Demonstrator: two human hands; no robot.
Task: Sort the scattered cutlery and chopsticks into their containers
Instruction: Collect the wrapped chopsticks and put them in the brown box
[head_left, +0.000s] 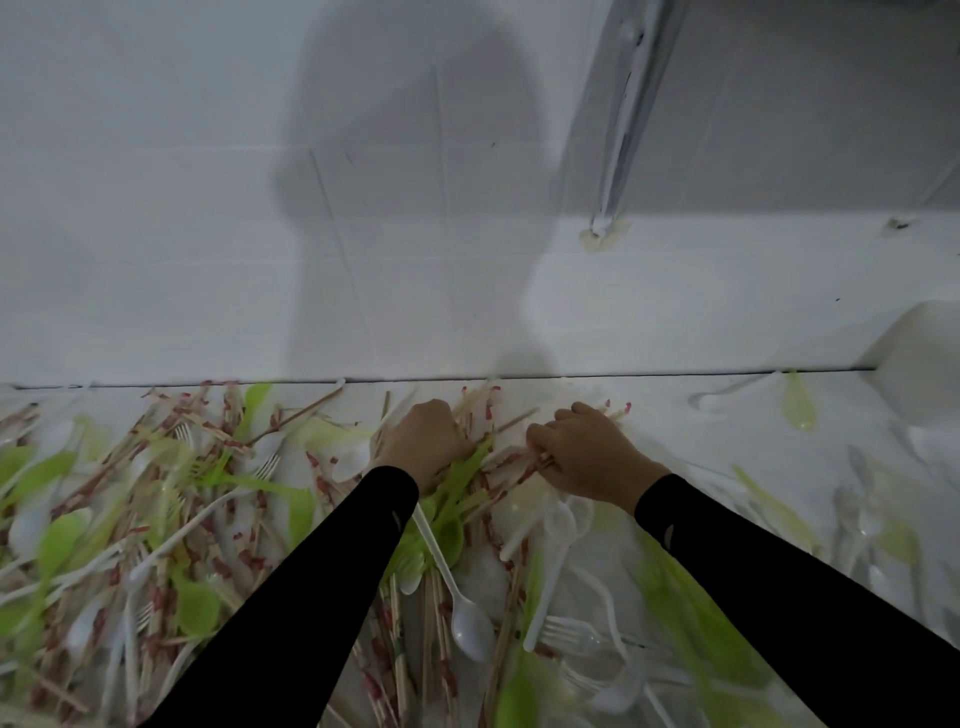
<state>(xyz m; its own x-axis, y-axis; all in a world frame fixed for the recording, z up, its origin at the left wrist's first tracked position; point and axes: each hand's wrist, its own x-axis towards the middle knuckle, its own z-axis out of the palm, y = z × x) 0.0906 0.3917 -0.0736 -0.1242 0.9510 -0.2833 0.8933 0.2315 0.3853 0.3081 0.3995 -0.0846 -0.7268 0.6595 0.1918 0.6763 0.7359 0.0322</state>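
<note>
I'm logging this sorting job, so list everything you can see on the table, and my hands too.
chopsticks: many, wood with red-and-white wrappers, scattered across the table
green spoons: many, pale green, mixed through the pile
white spoons: several, white, one lying between the arms
forks: a few, white or clear, in the pile
white box: one, partly in view, right edge
table: one, white, under the pile
left hand: grips chopsticks near the wall
right hand: pinches chopsticks beside it
sleeves: two, black

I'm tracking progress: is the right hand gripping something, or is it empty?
Gripping. The right hand has its fingers curled round a few red-printed chopsticks, which stick out toward the pile.
</note>
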